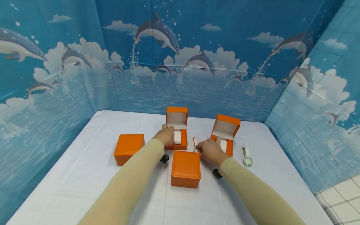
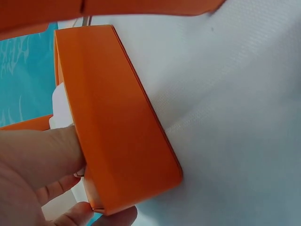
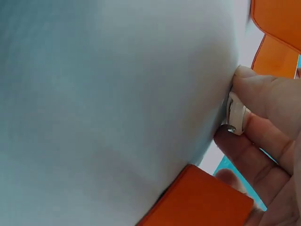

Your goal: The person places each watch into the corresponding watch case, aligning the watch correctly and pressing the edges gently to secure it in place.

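Observation:
My left hand (image 1: 166, 136) grips the left wall of an open orange watch box (image 1: 184, 139) with a white cushion (image 1: 177, 137) inside. In the left wrist view the thumb (image 2: 47, 150) reaches over the box edge and other fingers curl at its corner. My right hand (image 1: 211, 151) pinches a pink-strapped watch (image 1: 195, 141) low over the table, its case between thumb and fingers; the right wrist view shows the pale watch (image 3: 236, 113) from its edge. Partly behind that hand stands a second open orange box (image 1: 229, 147), also with a white cushion.
Two closed orange boxes stand on the white table (image 1: 152, 200): one at left (image 1: 130, 145), one in front between the forearms (image 1: 186, 167). A pale green watch (image 1: 247, 157) lies at right. A dolphin-print curtain (image 1: 180, 84) borders the table's back and sides.

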Tool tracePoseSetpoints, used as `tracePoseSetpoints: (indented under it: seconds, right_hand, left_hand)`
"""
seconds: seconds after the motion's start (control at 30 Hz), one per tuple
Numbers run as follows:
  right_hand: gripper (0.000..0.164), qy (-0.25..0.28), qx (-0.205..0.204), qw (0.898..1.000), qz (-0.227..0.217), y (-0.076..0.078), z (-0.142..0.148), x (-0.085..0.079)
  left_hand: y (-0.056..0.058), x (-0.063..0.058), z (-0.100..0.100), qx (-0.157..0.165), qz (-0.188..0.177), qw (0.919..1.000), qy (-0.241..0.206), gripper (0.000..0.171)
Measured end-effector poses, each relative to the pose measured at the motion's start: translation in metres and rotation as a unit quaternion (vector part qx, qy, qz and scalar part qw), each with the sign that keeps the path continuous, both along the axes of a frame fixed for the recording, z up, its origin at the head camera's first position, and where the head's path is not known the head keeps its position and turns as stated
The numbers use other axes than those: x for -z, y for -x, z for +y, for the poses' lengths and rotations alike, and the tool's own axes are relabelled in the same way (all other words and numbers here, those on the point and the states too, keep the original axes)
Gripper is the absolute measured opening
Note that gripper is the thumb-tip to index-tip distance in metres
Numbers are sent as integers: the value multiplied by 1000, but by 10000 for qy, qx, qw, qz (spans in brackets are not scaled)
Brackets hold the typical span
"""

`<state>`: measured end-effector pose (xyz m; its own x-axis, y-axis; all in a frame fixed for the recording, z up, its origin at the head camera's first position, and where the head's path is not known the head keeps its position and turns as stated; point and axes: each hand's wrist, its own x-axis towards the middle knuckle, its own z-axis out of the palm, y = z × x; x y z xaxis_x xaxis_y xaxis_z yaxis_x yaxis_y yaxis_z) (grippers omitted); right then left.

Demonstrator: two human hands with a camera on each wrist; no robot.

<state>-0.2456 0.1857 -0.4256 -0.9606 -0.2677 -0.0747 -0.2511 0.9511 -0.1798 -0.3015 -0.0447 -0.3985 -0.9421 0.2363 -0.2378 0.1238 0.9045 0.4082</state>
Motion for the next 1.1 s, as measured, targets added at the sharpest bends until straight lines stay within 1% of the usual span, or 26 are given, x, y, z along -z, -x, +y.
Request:
tracePoseSetpoints:
  seconds: [0.17, 0.37, 0.5, 0.63, 0.8, 0.97, 1.1]
  right_hand:
    - [31, 161, 8, 9999, 49, 1, 3, 2]
    - [29, 262, 36, 9995, 170, 3, 6, 5]
    - [27, 318, -50, 9991, 263, 3, 9, 6]
    - [24, 351, -103, 9987, 358, 3, 13, 5]
    - [23, 409, -67, 9986, 315, 2, 16, 3]
    - [19, 400, -90, 9986, 320, 1, 17, 3]
    - [16, 418, -113, 9984, 354, 0, 18, 4]
  left_hand:
    - [2, 1, 1, 58, -1, 10000, 51, 68]
    - [1, 1, 1, 92, 56, 9999, 115, 61]
    - [1, 1, 2, 63, 41, 9999, 111, 57]
    - [0, 0, 2, 30, 67, 9999, 155, 55]
    - [-2, 0, 3, -10, 79, 9998, 186, 56]
    - [-3, -3, 2, 133, 271, 9991, 312, 58]
    - [-5, -7, 1, 224, 415, 9980, 432, 55]
